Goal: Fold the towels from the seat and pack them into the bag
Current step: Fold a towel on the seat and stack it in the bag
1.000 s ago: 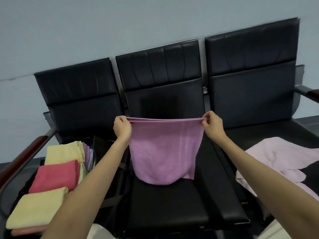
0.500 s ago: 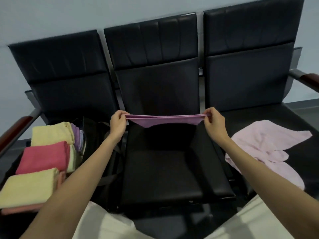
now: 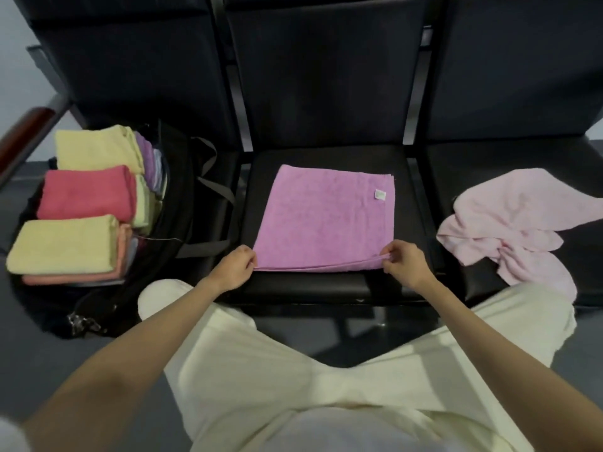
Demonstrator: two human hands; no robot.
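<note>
Fingers: I see my left hand (image 3: 232,268) and right hand (image 3: 404,264) each pinching a near corner of the purple towel (image 3: 323,220).
Change: half a second ago I held it taut in the air; now it lies flat, doubled, on the middle seat (image 3: 326,290).
Meaning: I judge another fold comes next.
Waiting: pink towel (image 3: 509,223) on the right seat; bag (image 3: 176,197) on the left, already holding folded towels.
</note>
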